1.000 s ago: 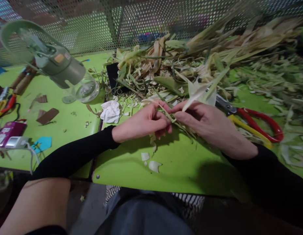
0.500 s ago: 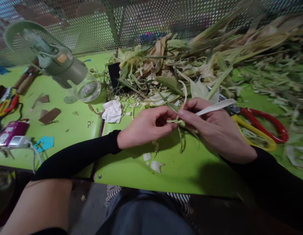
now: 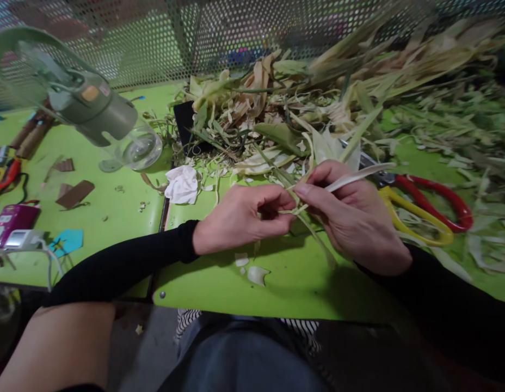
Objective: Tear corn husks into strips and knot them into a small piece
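Observation:
Above the green table, my left hand (image 3: pixel 248 215) pinches several narrow corn husk strips (image 3: pixel 313 235) where they cross each other. Close on its right, my right hand (image 3: pixel 350 218) is closed on a pale corn husk strip (image 3: pixel 358 177), whose flat end sticks out past the knuckles to the right. Thumb and forefinger of the right hand press the strip near the left fingertips. Other strip ends hang down between the hands. The exact crossing is partly hidden by the fingers. Scissors (image 3: pixel 430 204) with one red and one yellow handle lie beside my right hand.
A heap of corn husks (image 3: pixel 272 117) fills the back of the green table (image 3: pixel 236 294), before a perforated metal screen (image 3: pixel 154 43). A bottle (image 3: pixel 108 111), a black phone (image 3: pixel 184 125), a crumpled tissue (image 3: pixel 182 185) and a purple box (image 3: pixel 16 220) stand or lie leftward.
The hanging strip end between my hands has swung to the right. Both hands keep their pinch close together. The whole view has shifted slightly.

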### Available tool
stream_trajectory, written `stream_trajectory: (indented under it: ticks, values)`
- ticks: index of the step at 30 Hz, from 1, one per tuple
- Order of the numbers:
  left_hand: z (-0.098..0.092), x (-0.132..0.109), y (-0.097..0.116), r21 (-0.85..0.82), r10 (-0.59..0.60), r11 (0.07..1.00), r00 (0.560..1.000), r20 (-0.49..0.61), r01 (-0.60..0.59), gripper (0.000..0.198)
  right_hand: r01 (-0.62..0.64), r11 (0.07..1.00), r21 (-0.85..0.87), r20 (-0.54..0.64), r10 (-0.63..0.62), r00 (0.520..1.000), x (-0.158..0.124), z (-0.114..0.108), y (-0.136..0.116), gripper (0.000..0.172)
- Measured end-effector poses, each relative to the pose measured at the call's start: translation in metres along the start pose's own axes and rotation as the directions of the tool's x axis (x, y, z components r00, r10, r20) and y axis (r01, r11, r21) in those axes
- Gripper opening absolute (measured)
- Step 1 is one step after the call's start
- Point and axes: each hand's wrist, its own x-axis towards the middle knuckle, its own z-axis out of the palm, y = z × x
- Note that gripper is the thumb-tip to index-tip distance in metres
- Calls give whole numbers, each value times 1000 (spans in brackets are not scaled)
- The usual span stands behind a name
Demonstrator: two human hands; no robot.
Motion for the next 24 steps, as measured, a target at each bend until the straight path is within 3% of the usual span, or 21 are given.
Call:
stream_trajectory:
  ticks: [6,11,18,24]
  values:
    - [2,-3,0,-54,7,999,997,71,-3,8,-41,999,1,25,41,999,-1,1,-2,31]
    - [2,0,-2,-64,0,998,999,51,3,12,-42,999,14,51,42,998,1,1,-7,34]
    - [3,8,-13,-379,-95,923,994,-51,69,27,-26,993,-117,95,37,995,4,-7,-12,55]
    - [0,10,-11,-452,-168,883,984,-52,127,18,80,955,-286,77,-60,995,9,-17,4,38]
